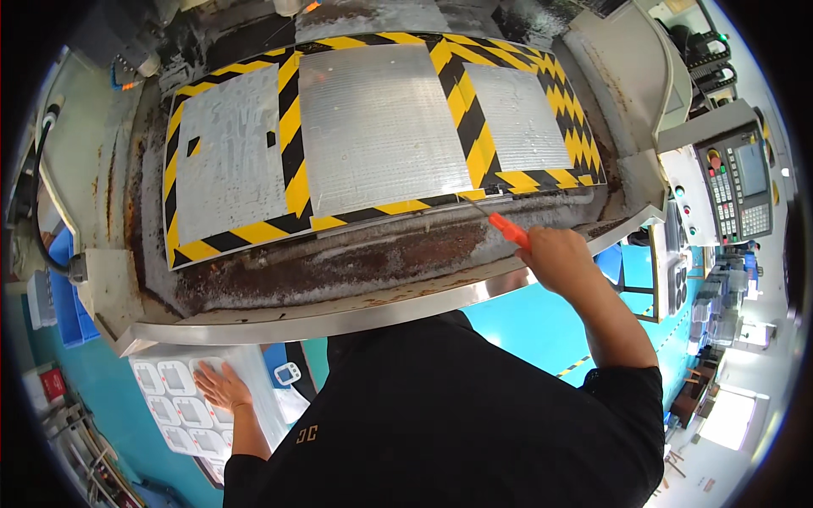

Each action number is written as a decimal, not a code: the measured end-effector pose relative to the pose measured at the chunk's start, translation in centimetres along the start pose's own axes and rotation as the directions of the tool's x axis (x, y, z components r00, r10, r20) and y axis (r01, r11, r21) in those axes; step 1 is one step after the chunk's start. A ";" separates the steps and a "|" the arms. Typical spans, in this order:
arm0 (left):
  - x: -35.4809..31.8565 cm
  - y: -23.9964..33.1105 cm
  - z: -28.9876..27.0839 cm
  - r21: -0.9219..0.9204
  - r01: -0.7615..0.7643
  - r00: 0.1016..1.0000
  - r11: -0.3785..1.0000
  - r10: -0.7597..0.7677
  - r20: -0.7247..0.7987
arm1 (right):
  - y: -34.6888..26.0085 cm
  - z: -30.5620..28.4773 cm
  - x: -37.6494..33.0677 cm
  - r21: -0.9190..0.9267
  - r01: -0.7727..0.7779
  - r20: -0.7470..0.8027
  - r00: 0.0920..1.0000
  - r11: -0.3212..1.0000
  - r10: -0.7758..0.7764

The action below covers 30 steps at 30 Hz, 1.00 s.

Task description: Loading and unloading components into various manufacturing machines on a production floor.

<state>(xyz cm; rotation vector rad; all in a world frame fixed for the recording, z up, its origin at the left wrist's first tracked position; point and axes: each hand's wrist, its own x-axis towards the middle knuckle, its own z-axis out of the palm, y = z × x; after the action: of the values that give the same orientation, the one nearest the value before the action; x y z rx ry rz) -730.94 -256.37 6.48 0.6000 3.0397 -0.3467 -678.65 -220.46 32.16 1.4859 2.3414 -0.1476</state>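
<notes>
My right hand grips a screwdriver with an orange handle. Its thin shaft points up-left, the tip at the lower right edge of the metal cover plates, which are framed by yellow-and-black hazard stripes. My left hand rests flat, fingers spread, on a white tray of moulded parts at the lower left. My black shirt fills the bottom middle.
A rusty, grimy trough runs below the plates, edged by a shiny steel rim. A control panel with buttons and a screen stands at the right. Blue bins sit at the left. The floor is teal.
</notes>
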 end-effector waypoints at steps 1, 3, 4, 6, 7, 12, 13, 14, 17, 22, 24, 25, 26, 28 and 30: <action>0.1 0.2 -0.2 -0.011 -0.010 1.000 1.000 0.010 -0.005 | 0.6 0.0 0.0 -0.003 -0.012 -0.009 1.000 1.000 0.012; 0.1 0.2 -0.2 -0.005 0.004 1.000 1.000 -0.004 0.025 | 1.7 0.6 0.6 0.008 -0.112 -0.038 0.993 0.994 0.112; 0.3 0.0 0.2 -0.002 0.004 1.000 1.000 -0.003 0.011 | 2.1 0.6 1.5 0.008 -0.119 -0.052 0.992 0.993 0.119; 0.2 0.1 0.0 0.002 0.002 1.000 1.000 -0.002 0.012 | 2.4 0.4 3.9 0.086 -0.217 -0.124 0.966 0.972 0.227; 0.2 0.2 -0.2 0.017 -0.001 1.000 1.000 0.000 0.021 | 2.7 0.3 5.4 0.086 -0.220 -0.134 0.964 0.972 0.230; 0.2 -0.3 0.3 -0.007 0.004 1.000 1.000 -0.004 -0.008 | 4.2 -1.1 14.4 0.203 -0.136 -0.238 0.954 0.970 0.183; 0.2 -0.3 0.2 -0.010 -0.009 1.000 1.000 0.008 -0.014 | 4.8 -1.4 16.7 0.264 -0.155 -0.188 0.960 0.952 0.208; 0.1 -0.2 0.1 -0.012 -0.018 1.000 1.000 0.018 -0.020 | 5.2 -1.7 18.8 0.321 -0.173 -0.135 0.965 0.931 0.226; 0.1 0.4 -0.5 -0.030 -0.005 1.000 1.000 0.004 -0.010 | 3.3 -1.9 22.5 0.486 -0.270 -0.034 0.944 0.831 0.327; -0.4 0.1 -0.7 -0.023 0.010 1.000 1.000 -0.011 -0.003 | -11.3 1.8 23.5 0.307 0.063 -0.017 0.998 0.950 -0.061; -0.3 0.0 -0.8 -0.020 0.004 1.000 1.000 -0.005 -0.009 | -12.3 0.8 26.4 0.348 0.060 -0.070 0.997 0.935 -0.038; -0.2 0.2 -0.8 -0.032 0.001 1.000 0.999 -0.001 0.003 | -12.2 0.2 28.1 0.394 0.047 -0.115 0.993 0.918 -0.001; 0.0 0.3 -0.8 -0.045 -0.003 1.000 0.999 0.004 0.013 | -11.7 -0.1 29.5 0.391 0.048 -0.115 0.993 0.919 -0.003; 0.2 -0.2 -0.3 -0.031 -0.010 1.000 0.999 0.010 0.000 | -9.3 -0.5 31.8 0.369 -0.005 -0.200 0.976 0.929 0.085; 0.0 -0.4 0.0 -0.019 -0.017 1.000 1.000 0.017 -0.011 | -4.8 0.3 32.8 0.369 -0.094 -0.213 0.960 0.925 0.182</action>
<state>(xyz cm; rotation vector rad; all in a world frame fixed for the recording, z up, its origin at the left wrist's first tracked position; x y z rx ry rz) -731.13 -256.69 6.54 0.6279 3.0424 -0.3141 -695.32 -194.65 19.69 1.9373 2.4842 -0.3923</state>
